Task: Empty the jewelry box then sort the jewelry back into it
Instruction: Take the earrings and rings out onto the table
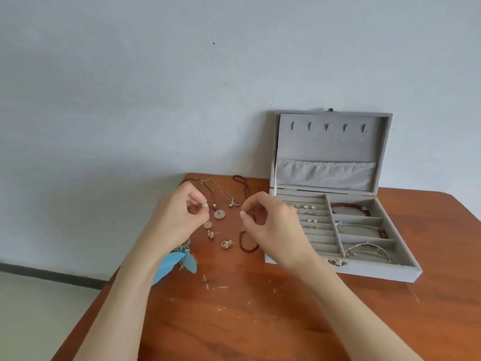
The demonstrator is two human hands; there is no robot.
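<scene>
The grey velvet jewelry box [377,272] stands open on the right of the table, its lid [330,144] upright against the wall. Several rings [309,212] sit in its ring rolls, and a red bead bracelet [348,205] and silver bangles [369,250] lie in its compartments. My left hand [179,214] pinches a small drop earring with a pale disc [207,224] hanging below the fingers. My right hand [272,225] pinches another small piece, with a tiny green bead [243,229] dangling under it. Both hands hover left of the box.
On the wooden table [234,308] lie a pale disc pendant on a cord [219,213], a silver chain necklace [232,203], a dark cord [238,179], two small metal earrings [226,243], a brown bead bracelet [248,246] and blue feather earrings [177,261].
</scene>
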